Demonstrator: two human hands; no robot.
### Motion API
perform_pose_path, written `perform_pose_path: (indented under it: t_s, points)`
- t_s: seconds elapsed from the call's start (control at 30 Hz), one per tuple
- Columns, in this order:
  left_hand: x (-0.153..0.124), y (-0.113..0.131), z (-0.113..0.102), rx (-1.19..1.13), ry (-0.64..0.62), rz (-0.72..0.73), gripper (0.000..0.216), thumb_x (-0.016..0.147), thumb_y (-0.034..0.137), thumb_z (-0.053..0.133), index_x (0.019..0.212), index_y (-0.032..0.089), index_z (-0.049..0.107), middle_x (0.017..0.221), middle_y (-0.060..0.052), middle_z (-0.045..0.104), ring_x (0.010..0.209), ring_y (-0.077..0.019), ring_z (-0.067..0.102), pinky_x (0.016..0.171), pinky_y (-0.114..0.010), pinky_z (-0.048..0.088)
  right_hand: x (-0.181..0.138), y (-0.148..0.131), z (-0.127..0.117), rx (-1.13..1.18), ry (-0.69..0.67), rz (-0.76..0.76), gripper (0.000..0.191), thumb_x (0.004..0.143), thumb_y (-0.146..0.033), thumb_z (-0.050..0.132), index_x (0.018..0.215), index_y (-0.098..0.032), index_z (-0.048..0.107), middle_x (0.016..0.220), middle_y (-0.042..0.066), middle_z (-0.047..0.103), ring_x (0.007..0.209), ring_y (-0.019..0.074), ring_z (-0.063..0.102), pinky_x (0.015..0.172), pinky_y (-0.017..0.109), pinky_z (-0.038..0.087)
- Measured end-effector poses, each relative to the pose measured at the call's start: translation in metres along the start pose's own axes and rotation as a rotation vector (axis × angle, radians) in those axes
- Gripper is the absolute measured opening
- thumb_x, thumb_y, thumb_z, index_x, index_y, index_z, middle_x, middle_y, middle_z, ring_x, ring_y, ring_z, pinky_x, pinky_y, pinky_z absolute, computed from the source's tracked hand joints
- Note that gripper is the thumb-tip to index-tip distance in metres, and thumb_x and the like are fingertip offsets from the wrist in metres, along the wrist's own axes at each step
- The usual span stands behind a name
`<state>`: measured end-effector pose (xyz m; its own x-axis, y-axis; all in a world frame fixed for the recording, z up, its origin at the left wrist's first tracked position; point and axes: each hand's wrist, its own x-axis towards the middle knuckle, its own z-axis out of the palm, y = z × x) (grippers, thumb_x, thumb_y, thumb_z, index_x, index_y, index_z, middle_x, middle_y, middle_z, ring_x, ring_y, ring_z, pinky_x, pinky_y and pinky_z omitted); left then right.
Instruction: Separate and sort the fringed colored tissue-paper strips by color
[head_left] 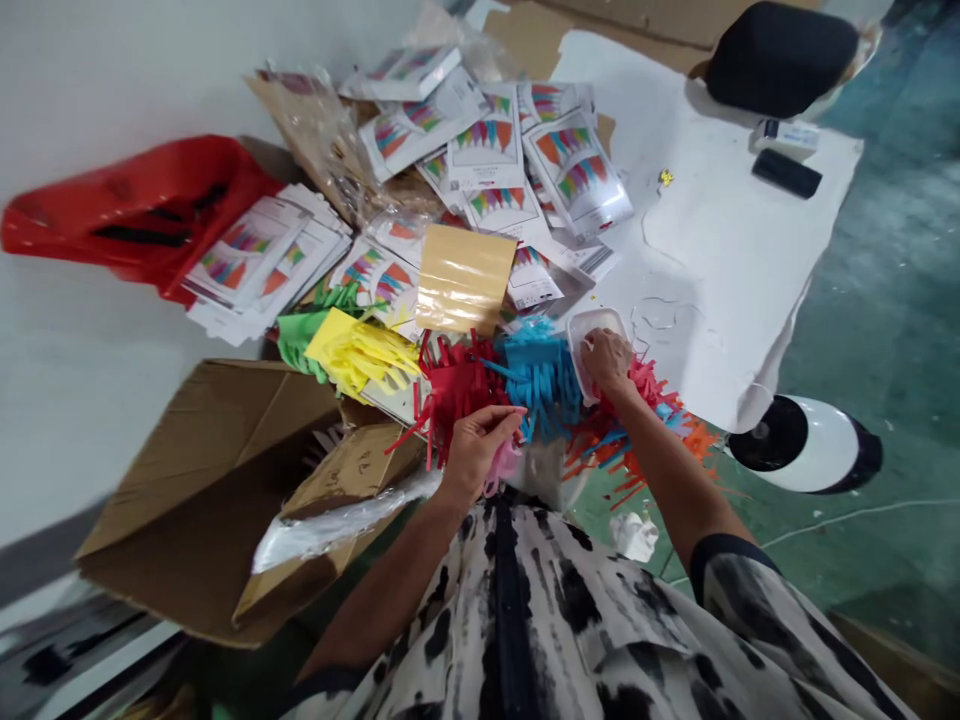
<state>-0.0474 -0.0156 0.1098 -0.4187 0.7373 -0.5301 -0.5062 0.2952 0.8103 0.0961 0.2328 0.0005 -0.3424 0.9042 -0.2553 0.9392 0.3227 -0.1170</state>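
My left hand is closed in a pinch on a pink fringed paper piece, just below a red fringed paper bundle. My right hand reaches into a small clear plastic tub, fingers curled; what they hold is hidden. Between the hands lies a blue fringed bundle. A yellow bundle and a green bundle lie to the left. Orange, red and blue fringes spread under my right forearm.
Many packaged banner cards are heaped ahead, with a tan packet on top. An open cardboard box sits at left, a red plastic item behind it. White paper sheet, black cushion, a white-and-black round object lie right.
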Motion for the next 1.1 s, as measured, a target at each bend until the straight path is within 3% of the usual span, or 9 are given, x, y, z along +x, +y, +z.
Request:
perform_pose_path:
  t_s: [0.4,0.57,0.63,0.73,0.87,0.93,1.1]
  points:
    - [-0.007,0.002,0.007,-0.005,0.038,0.072,0.036,0.074,0.042,0.091,0.1,0.019,0.084,0.082,-0.004,0.077,0.067,-0.0109,0.067,0.062,-0.021,0.053,-0.005,0.002,0.0,-0.032,-0.042,-0.053,0.033,0.102,-0.027,0.046,0.108,-0.016,0.077,0.11,0.017,0.075,0.101,0.0279,0.067,0.094,0.041,0.041]
    - [-0.009,0.003,0.003,0.01,0.059,0.137,0.032,0.072,0.041,0.092,0.091,0.018,0.082,0.082,-0.004,0.078,0.069,-0.0122,0.068,0.066,-0.023,0.055,-0.015,0.005,-0.014,-0.003,0.029,-0.053,0.037,0.105,-0.03,0.044,0.109,-0.016,0.078,0.115,0.017,0.075,0.1,0.027,0.068,0.093,0.04,0.044]
    - [-0.009,0.003,0.001,0.025,0.053,0.164,0.03,0.073,0.042,0.091,0.088,0.018,0.081,0.08,-0.003,0.077,0.069,-0.0122,0.068,0.067,-0.023,0.055,-0.026,0.003,-0.024,0.155,0.116,-0.039,0.033,0.102,-0.034,0.051,0.109,-0.017,0.079,0.113,0.015,0.076,0.096,0.0248,0.069,0.089,0.037,0.047]
    - [-0.01,0.003,0.0,0.046,0.05,0.183,0.029,0.075,0.043,0.089,0.089,0.018,0.08,0.081,-0.002,0.077,0.068,-0.012,0.067,0.065,-0.023,0.054,-0.055,-0.008,-0.042,0.641,0.193,-0.053,0.028,0.093,-0.04,0.067,0.099,-0.017,0.082,0.097,0.01,0.079,0.086,0.0218,0.071,0.082,0.034,0.053]
    - [-0.013,0.008,0.002,0.12,0.07,0.24,0.027,0.08,0.044,0.085,0.09,0.019,0.079,0.085,-0.002,0.077,0.073,-0.0134,0.068,0.067,-0.023,0.055,-0.112,-0.038,-0.066,1.178,0.018,-0.219,0.034,0.081,-0.049,0.083,0.103,-0.023,0.084,0.103,0.005,0.079,0.091,0.0206,0.073,0.081,0.033,0.058]
    - [-0.015,0.012,0.003,0.166,0.07,0.285,0.025,0.082,0.042,0.083,0.09,0.019,0.079,0.088,-0.003,0.077,0.078,-0.0148,0.069,0.071,-0.023,0.055,-0.137,-0.051,-0.077,1.28,-0.077,-0.323,0.031,0.082,-0.047,0.084,0.105,-0.026,0.084,0.106,0.005,0.078,0.096,0.0202,0.073,0.084,0.033,0.06]
    - [-0.025,0.02,0.0,0.282,0.034,0.376,0.023,0.09,0.042,0.077,0.094,0.02,0.078,0.087,-0.002,0.075,0.073,-0.0137,0.066,0.068,-0.023,0.053,-0.167,-0.064,-0.095,1.243,-0.104,-0.401,0.022,0.089,-0.044,0.081,0.1,-0.025,0.081,0.096,0.004,0.077,0.091,0.0188,0.072,0.084,0.033,0.061]
